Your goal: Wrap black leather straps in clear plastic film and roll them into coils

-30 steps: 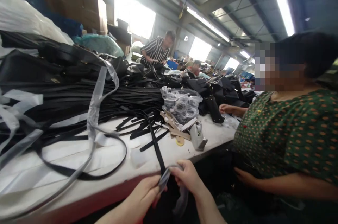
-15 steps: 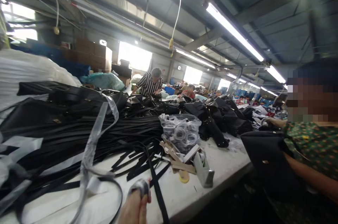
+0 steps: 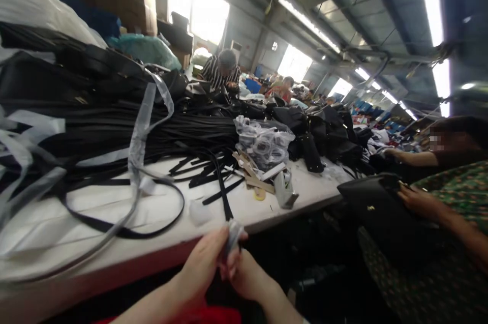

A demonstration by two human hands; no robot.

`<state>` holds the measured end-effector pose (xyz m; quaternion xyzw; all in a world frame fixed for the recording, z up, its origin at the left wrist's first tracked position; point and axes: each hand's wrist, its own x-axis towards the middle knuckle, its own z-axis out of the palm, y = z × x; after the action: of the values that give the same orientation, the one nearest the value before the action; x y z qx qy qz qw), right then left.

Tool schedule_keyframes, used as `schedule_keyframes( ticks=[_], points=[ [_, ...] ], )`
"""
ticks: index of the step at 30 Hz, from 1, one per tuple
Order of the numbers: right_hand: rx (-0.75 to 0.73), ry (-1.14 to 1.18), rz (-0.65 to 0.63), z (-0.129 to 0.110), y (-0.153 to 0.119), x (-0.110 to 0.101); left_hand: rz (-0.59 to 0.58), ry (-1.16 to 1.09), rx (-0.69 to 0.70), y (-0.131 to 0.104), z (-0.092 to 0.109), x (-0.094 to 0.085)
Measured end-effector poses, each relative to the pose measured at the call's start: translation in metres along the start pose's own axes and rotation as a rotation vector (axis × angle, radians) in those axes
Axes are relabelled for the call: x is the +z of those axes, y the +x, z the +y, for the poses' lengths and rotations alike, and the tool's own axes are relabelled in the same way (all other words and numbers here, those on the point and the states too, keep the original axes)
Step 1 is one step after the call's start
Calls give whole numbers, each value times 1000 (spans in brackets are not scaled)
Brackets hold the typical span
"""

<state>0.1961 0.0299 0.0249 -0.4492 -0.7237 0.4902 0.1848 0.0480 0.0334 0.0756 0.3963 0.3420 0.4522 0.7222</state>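
Nearby, the left hand has fingers closed on clear plastic at the near end of a black strap; the right hand curls underneath, its hold hidden.

No readable text, label, brand, number or sign is being shown. A small gold-coloured mark is being carried on the front of a black bag to the right of the desk, but its form is being rendered too small to be read. Another gold-coloured mark, among the black goods piled on the desk's left part, is being blurred beyond reading.
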Motion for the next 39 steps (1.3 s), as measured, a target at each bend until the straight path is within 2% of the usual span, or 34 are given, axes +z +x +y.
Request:
schedule_keyframes(
  ticks=[2, 4, 5, 6, 7, 9, 10, 11, 13, 14, 16, 18, 20, 22, 24, 27, 28, 29, 30, 32, 34, 36, 39],
  points=[
    [56, 117, -222, -4, -5, 12, 201, 151, 223, 5, 9, -12],
    [91, 298, -514, -9, -16, 5, 385, 508, 468, 11, 8, -31],
    [102, 384, -598, -12, -22, -5, 400, 705, 546, 13, 4, -40],
    [109, 447, -619, -14, -28, -17, 350, 884, 583, 14, -1, -48],
    [110, 480, -570, -15, -31, -32, 250, 1025, 582, 14, -6, -54],
    [99, 425, -307, -13, -33, -60, 26, 1162, 486, 11, -15, -58],
    [91, 336, -143, -11, -30, -72, -43, 1153, 400, 10, -17, -56],
    [78, 209, 21, -8, -27, -81, -65, 1089, 286, 8, -19, -53],
    [21, -63, 257, -1, -19, -88, -56, 827, 4, 5, -19, -43],
    [-24, -161, 294, 2, -15, -85, -66, 658, -126, 3, -17, -38],
    [-109, -238, 239, 6, -10, -72, -115, 333, -307, 2, -13, -30],
    [-110, -214, 179, 10, -6, -53, -156, 66, -370, 2, -7, -25],
    [-27, -181, 171, 13, -3, -35, -140, -161, -351, 3, 3, -23],
    [81, -112, 85, 14, -1, -21, -93, -290, -241, 5, 15, -24],
    [136, -11, -140, 11, -4, -11, 49, -197, -19, 9, 26, -28],
    [116, 232, -573, 1, -17, -10, 344, 166, 303, 14, 29, -41],
    [95, 332, -645, -3, -22, -15, 398, 334, 366, 15, 25, -45],
    [76, 428, -645, -5, -26, -22, 395, 512, 401, 15, 20, -49],
    [58, 508, -571, -7, -28, -32, 336, 692, 414, 14, 13, -52],
    [36, 560, -315, -5, -29, -52, 150, 1004, 386, 11, 1, -55],
    [54, 484, -114, 3, -24, -69, -17, 1071, 258, 8, -7, -53],
    [81, 304, 3, 14, -16, -76, -79, 934, 62, 7, -8, -49],
    [71, 58, 100, 28, -9, -72, -103, 499, -232, 7, -1, -47]
  ],
)
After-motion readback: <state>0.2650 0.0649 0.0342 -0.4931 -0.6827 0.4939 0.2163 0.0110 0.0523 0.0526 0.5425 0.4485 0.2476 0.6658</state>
